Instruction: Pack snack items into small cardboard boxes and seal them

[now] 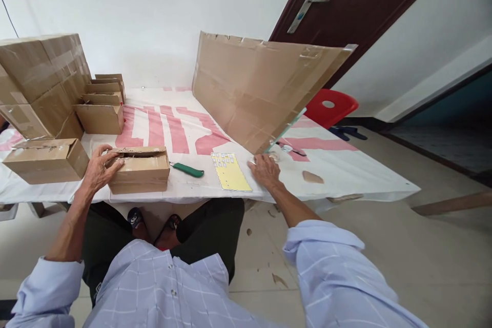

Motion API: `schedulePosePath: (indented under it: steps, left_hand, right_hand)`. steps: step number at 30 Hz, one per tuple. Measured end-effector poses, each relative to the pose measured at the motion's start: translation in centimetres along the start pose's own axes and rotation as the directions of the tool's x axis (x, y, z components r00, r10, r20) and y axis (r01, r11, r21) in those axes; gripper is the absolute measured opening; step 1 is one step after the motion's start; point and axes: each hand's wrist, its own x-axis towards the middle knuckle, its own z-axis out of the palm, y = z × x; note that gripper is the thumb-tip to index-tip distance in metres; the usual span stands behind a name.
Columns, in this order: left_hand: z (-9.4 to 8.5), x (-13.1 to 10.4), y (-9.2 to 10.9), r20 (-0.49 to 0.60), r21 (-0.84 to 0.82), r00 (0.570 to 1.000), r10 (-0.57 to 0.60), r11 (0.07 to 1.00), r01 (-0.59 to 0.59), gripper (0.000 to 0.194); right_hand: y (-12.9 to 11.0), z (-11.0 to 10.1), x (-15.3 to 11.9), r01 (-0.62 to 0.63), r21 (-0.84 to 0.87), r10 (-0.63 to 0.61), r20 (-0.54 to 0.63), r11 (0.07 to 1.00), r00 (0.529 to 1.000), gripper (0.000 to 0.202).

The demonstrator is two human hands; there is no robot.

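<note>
My left hand [100, 168] grips the left end of a small cardboard box [139, 174], its fingers and thumb on the top edge. A dark gap runs along the box's top between the flaps. My right hand [266, 170] is on the table by the lower corner of a large upright cardboard sheet [261, 87]; its fingers are curled, and what they hold is hidden. Just beyond it lies a clear round thing, perhaps a tape roll [273, 156]. Between my hands are a green-handled knife [187, 169] and a yellow sheet of small white labels [231, 171].
Another small box [46, 160] stands at the left. Behind it are several open boxes [100, 118] in a row and a stack of large cartons [42, 82]. A brown scrap [312, 177] lies right on the cloth-covered table [369, 174]. A red chair [333, 107] stands beyond.
</note>
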Motion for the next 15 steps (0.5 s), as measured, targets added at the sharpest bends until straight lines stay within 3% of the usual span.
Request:
schedulePosePath:
  steps: [3, 6, 10, 12, 15]
  left_hand:
    - [0.8, -0.8, -0.3, -0.04, 0.041, 0.996, 0.084, 0.996, -0.082, 0.043]
    - [1.5, -1.4, -0.4, -0.096, 0.084, 0.984, 0.148, 0.986, -0.141, 0.044]
    - [1.8, -1.8, -0.4, -0.129, 0.116, 0.974, 0.188, 0.978, -0.173, 0.044]
    - [1.9, -2.0, -0.3, -0.138, 0.119, 0.972, 0.19, 0.977, -0.175, 0.043]
    - [2.0, -2.2, -0.1, -0.153, 0.118, 0.971, 0.185, 0.979, -0.168, 0.04]
  right_hand:
    - [-2.5, -0.9, 0.7, 0.02, 0.067, -0.014, -0.1, 0.998, 0.995, 0.036]
    - [-8.2, -2.4, 1.3, 0.263, 0.248, -0.205, -0.237, 0.932, 0.95, 0.037]
    - [-18.5, -5.1, -0.1, 0.655, 0.453, -0.528, -0.387, 0.605, 0.755, 0.027]
    - [-23.0, -6.3, -1.5, 0.747, 0.482, -0.626, -0.423, 0.458, 0.656, 0.025]
    - [-27.6, -7.6, -3.4, 0.81, 0.471, -0.745, -0.385, 0.35, 0.545, 0.022]
